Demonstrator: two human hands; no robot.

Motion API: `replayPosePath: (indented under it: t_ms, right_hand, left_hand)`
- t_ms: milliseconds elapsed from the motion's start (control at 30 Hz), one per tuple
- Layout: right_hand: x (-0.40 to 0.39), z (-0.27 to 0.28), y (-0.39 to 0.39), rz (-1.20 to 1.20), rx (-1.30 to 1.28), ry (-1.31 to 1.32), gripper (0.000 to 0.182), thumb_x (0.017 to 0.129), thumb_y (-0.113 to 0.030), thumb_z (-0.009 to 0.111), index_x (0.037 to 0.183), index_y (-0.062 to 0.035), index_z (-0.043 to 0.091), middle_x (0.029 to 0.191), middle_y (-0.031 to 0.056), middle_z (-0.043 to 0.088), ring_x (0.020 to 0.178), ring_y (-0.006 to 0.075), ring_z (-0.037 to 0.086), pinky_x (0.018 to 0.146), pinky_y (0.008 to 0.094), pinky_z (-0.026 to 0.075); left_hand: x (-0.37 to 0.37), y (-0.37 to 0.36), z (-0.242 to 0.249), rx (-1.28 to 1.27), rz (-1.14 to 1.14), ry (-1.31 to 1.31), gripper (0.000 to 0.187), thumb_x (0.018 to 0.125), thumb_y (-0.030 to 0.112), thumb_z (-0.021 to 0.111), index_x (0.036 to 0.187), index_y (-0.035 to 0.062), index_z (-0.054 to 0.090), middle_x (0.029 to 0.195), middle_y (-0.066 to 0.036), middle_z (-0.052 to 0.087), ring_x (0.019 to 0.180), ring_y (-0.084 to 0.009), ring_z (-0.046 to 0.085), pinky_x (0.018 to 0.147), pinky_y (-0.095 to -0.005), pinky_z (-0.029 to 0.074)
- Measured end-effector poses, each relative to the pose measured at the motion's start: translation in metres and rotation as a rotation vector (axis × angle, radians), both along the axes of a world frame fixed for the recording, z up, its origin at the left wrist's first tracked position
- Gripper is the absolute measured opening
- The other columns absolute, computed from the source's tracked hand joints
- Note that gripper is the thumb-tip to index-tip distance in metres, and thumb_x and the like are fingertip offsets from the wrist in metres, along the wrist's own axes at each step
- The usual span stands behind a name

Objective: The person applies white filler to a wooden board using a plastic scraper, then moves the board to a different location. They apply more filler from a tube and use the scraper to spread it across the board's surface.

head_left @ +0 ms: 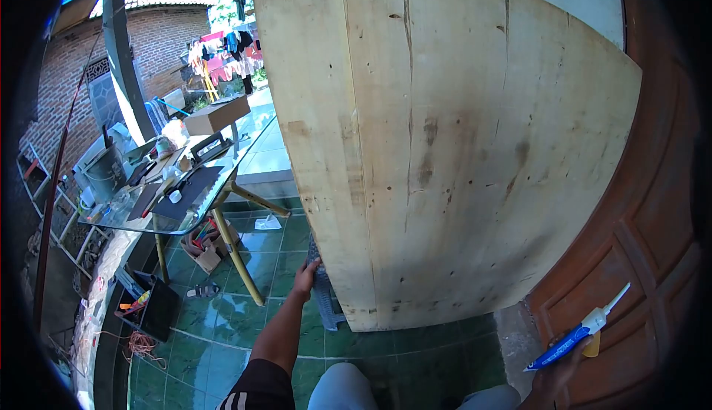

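Note:
A large wooden panel [452, 150], stained and cracked along its grain, fills the middle of the head view. My left hand [305, 278] is at the panel's lower left edge, beside a grey plastic object [325, 291] partly hidden behind the panel; its fingers are mostly hidden, so its grip cannot be made out. At the lower right, my right hand [558, 371] is closed around a blue and white tube [567, 345] with a long pale nozzle pointing up and to the right.
A glass-topped table [174, 226] with tools, a bucket [106, 176] and a cardboard box [216, 116] stands left. Below are a box of tools [205, 253], a black crate [157, 310] and a sandal [202, 291] on green tiles. A brown door [630, 262] borders the right.

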State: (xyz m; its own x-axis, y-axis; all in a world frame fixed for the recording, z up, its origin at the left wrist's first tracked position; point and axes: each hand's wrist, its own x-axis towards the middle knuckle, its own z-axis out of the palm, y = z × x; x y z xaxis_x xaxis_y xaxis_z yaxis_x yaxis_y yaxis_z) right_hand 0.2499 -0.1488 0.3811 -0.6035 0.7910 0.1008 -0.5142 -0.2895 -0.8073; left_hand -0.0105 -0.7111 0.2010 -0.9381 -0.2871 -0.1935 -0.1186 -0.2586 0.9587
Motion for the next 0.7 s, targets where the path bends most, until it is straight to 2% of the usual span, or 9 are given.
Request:
replayPosePath:
  t_ms: [100,233,333,433,533,700]
  right_hand:
    - [0.004,-0.004,0.001,0.003,-0.065,-0.011,0.041,0.108,-0.05,0.047,0.118,-0.0101,0.052,0.083,0.0025,0.055,0.073,0.0107,0.054,0.067,0.0258,0.043]
    - [0.008,-0.005,0.004,0.014,-0.034,0.008,0.041,0.107,-0.05,0.047,0.118,-0.0099,0.051,0.082,0.002,0.054,0.073,0.0108,0.054,0.067,0.0252,0.043]
    - [0.011,-0.003,0.005,0.017,-0.048,0.002,0.042,0.107,-0.05,0.047,0.118,-0.0096,0.051,0.081,0.0019,0.054,0.074,0.0109,0.054,0.068,0.0249,0.044]
    - [0.013,-0.01,0.016,0.059,-0.03,0.017,0.043,0.107,-0.05,0.047,0.119,-0.0094,0.052,0.082,0.0021,0.055,0.074,0.0109,0.054,0.068,0.0248,0.044]
    - [0.014,-0.009,0.012,0.036,-0.06,-0.005,0.043,0.107,-0.05,0.047,0.118,-0.0091,0.053,0.083,0.0023,0.057,0.074,0.011,0.055,0.068,0.0254,0.044]
    - [0.015,-0.017,0.018,0.119,-0.063,-0.002,0.045,0.107,-0.051,0.048,0.119,-0.0082,0.056,0.087,0.0019,0.059,0.079,0.0122,0.058,0.072,0.0279,0.045]
  left_hand:
    - [0.013,0.006,-0.003,-0.009,0.0,0.04,0.057,0.096,0.034,0.066,0.143,0.0036,0.055,0.131,-0.011,0.065,0.117,-0.0216,0.061,0.102,-0.0348,0.044]
    - [0.025,0.014,0.0,-0.048,0.08,-0.021,0.062,0.095,0.036,0.067,0.145,0.0028,0.053,0.131,-0.011,0.065,0.117,-0.0215,0.061,0.103,-0.0343,0.044]
    - [0.029,0.012,-0.005,-0.042,0.046,0.002,0.064,0.095,0.036,0.067,0.147,0.0021,0.051,0.132,-0.011,0.065,0.117,-0.0213,0.061,0.103,-0.0342,0.044]
    - [0.036,0.012,-0.006,-0.075,0.026,0.001,0.07,0.096,0.043,0.066,0.149,0.0008,0.048,0.136,-0.014,0.063,0.122,-0.0231,0.06,0.105,-0.0357,0.043]
    - [0.032,0.014,-0.015,-0.308,0.133,-0.01,0.076,0.099,0.051,0.06,0.152,-0.001,0.043,0.145,-0.02,0.056,0.133,-0.0273,0.053,0.112,-0.0371,0.039]
    - [0.065,0.034,-0.026,-0.667,0.177,0.491,0.088,0.096,0.054,0.062,0.156,-0.002,0.032,0.155,-0.025,0.041,0.146,-0.0371,0.036,0.118,-0.0443,0.03]
